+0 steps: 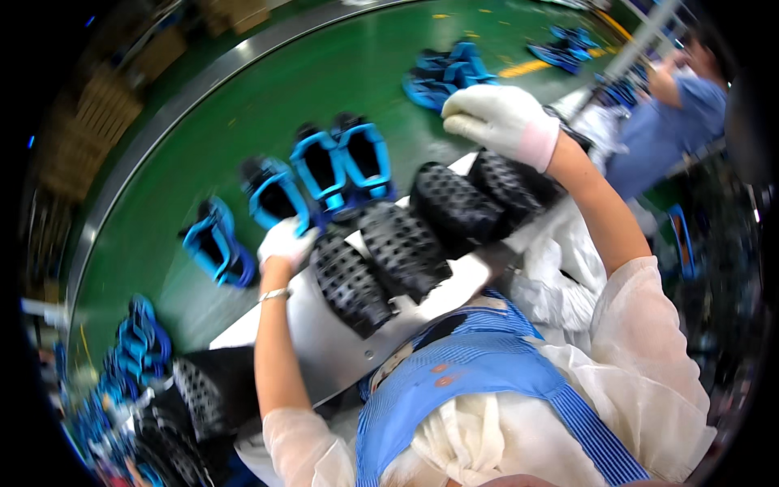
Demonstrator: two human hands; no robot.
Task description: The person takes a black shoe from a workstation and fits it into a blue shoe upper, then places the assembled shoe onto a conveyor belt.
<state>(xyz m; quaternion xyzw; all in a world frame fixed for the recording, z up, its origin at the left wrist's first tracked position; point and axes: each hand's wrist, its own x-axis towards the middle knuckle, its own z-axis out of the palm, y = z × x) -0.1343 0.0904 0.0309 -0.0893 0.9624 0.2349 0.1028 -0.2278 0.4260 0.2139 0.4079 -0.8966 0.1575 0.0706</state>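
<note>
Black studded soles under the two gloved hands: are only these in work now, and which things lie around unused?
In hand: left hand, right hand, black studded soles, metal tray.
Lying about: blue shoes on the belt, shoe pile lower left.

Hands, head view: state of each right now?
Left hand: gloved, curled at the edge of the outermost black studded sole; a grip cannot be told.
Right hand: gloved, loosely curled, raised above the soles, holding nothing visible.

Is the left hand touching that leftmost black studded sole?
Touching. The head view shows the gloved left hand resting on the top end of the leftmost black sole, no gap between them.
</note>
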